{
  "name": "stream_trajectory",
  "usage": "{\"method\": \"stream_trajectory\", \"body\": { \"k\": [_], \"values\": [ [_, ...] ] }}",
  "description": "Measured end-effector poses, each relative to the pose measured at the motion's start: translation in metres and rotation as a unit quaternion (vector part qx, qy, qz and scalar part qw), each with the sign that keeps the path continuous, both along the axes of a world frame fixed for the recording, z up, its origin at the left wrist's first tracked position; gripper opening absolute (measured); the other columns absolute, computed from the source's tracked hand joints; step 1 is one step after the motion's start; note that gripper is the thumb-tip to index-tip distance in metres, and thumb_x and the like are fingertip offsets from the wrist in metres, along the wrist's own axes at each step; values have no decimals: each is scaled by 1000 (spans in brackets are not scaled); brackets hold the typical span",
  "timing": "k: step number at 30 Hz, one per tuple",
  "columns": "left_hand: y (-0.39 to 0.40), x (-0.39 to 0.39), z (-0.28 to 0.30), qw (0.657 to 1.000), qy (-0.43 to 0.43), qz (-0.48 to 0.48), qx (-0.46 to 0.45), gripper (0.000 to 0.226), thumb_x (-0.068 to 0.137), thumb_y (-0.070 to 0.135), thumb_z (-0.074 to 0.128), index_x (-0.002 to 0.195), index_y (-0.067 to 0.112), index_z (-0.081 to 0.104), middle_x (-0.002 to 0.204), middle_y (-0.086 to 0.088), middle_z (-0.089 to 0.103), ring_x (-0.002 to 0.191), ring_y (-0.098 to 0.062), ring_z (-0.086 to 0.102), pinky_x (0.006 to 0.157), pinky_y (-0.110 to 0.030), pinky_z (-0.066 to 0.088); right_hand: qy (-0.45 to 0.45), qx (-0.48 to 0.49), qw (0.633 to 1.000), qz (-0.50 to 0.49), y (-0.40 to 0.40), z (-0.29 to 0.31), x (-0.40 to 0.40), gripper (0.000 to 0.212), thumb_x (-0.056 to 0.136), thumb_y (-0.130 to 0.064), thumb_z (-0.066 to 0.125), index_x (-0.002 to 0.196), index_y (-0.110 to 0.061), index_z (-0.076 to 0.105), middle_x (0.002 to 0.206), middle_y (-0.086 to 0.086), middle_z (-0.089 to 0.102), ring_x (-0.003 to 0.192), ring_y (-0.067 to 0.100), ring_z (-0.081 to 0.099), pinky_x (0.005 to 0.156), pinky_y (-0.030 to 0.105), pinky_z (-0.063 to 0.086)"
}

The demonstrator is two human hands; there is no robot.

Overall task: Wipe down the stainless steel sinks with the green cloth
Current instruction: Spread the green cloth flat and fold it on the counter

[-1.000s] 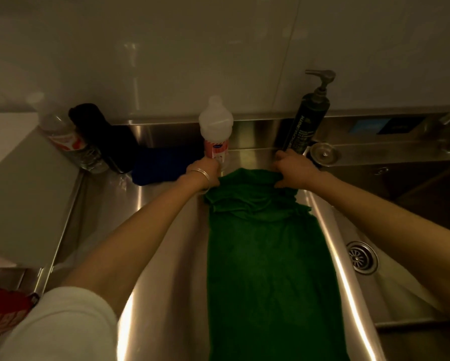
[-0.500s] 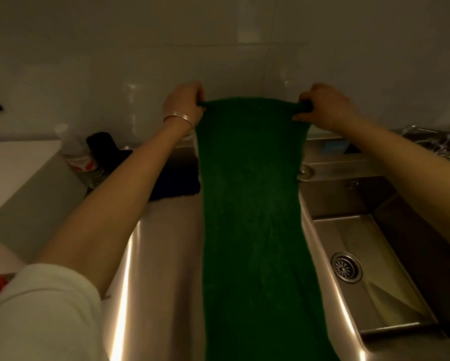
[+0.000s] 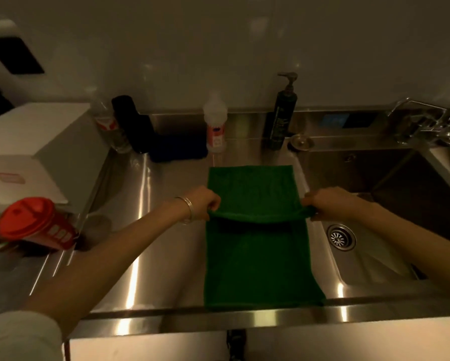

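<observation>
- head view: the green cloth (image 3: 257, 256) lies in the lower middle of the frame, spread on the steel surface (image 3: 153, 243) between the two basins, its long axis running from the near rim up toward the back wall.
- the left hand (image 3: 203, 204) pinches the cloth's folded edge at its left end; the right hand (image 3: 323, 201) pinches the same edge at its right end. the fingers (image 3: 213, 201) of both hands are curled on the fabric, and the held edge is stretched straight across the frame between them.
- the held edge sits raised over the layer below, with a dark shadow band under it; the far part of the cloth lies flat above the hands in the frame.
- the key relation, as i judge it: the lower half of the cloth lies toward the bottom of the frame from the fingers, so the fold would close that way. both hands are equally near.
- the right sink (image 3: 375, 256) is at the right of the frame, just beside the cloth's right edge, with a round drain (image 3: 341, 237) in its floor; the right hand is nearer to it.
- materials: the cloth looks soft, thick and matte, terry-like; the steel is smooth, brushed and streaked with glare.
- upper middle: a white bottle (image 3: 215, 123) and a dark pump bottle (image 3: 282, 113) stand by the back wall; a red cup (image 3: 33, 222) lies at the left.
</observation>
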State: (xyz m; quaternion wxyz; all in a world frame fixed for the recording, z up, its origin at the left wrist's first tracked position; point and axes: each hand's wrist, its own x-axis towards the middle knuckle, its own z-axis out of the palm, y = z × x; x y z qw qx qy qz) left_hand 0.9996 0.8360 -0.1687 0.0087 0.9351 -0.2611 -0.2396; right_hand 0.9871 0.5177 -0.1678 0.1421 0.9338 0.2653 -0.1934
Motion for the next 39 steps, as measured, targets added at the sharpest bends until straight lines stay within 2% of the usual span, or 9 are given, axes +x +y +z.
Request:
{"method": "stream_trajectory", "body": {
  "k": [6, 8, 11, 15, 22, 27, 31, 34, 39],
  "values": [
    [0, -58, 6, 998, -51, -1, -22, 19, 83, 12, 65, 101, 8, 63, 104, -4, 64, 94, -18, 57, 51, -15, 28, -71, 217, 967, -115, -14, 0, -76, 16, 84, -27, 65, 99, -20, 65, 95, 0, 66, 88, 19, 63, 65, 26, 41],
    [-2, -83, -10, 999, -29, -2, -30, 21, 83, 13, 66, 103, 8, 64, 104, -3, 65, 98, -18, 58, 54, -8, 30, -56, 203, 968, -133, -14, -12, -107, 17, 88, -30, 62, 102, -23, 66, 91, -6, 64, 87, 15, 61, 69, 27, 45],
    [-2, -114, -41, 999, 34, 20, -35, 21, 81, 15, 70, 101, 11, 65, 103, -4, 67, 94, -18, 61, 69, -18, 36, -8, 140, 975, -170, -17, -37, -141, 17, 91, -34, 56, 106, -29, 64, 77, -17, 47, 85, 7, 53, 68, 22, 41],
    [-4, -134, -64, 998, 45, 35, -20, 22, 81, 18, 69, 103, 15, 66, 104, -1, 68, 97, -18, 61, 72, -23, 41, 56, 235, 928, -282, -24, -62, -158, 13, 84, -25, 67, 96, -23, 71, 85, -6, 64, 88, 16, 64, 77, 33, 50],
    [8, -152, -87, 998, 48, 44, -21, 26, 81, 12, 67, 107, 17, 71, 110, -2, 69, 103, -18, 63, 85, -23, 44, 70, 229, 931, -275, -25, -93, -174, 21, 78, -29, 73, 95, -18, 75, 100, 2, 61, 95, 17, 58, 80, 24, 42],
    [10, -155, -89, 999, -26, 39, -22, 35, 81, 19, 66, 115, 17, 61, 117, -2, 58, 106, -21, 55, 81, -26, 42, 90, 337, 865, -360, -23, -94, -170, 17, 76, -22, 76, 70, -24, 61, 84, 4, 65, 84, 21, 63, 65, 19, 43],
    [2, -155, -96, 999, -49, -14, 20, 33, 82, 30, 66, 112, 18, 59, 114, -4, 55, 107, -23, 51, 80, -31, 44, 78, 400, 788, -461, -12, -97, -166, 32, 75, -10, 76, 96, -5, 52, 88, 11, 62, 82, 31, 64, 71, 40, 55],
    [0, -153, -93, 996, -51, -51, 49, 21, 90, 23, 53, 107, 17, 62, 111, -5, 61, 107, -24, 54, 82, -31, 43, 139, 386, 747, -523, -8, -94, -161, 30, 80, -4, 70, 104, 2, 54, 99, 17, 57, 85, 29, 60, 64, 32, 54],
    [11, -154, -88, 978, -55, -129, 155, 27, 93, 20, 42, 107, 17, 65, 110, -7, 63, 106, -27, 55, 87, -31, 39, 155, 342, 774, -510, -6, -87, -157, 24, 82, -6, 67, 102, -1, 57, 97, 15, 58, 73, 19, 56, 57, 22, 47]
  ]
}}
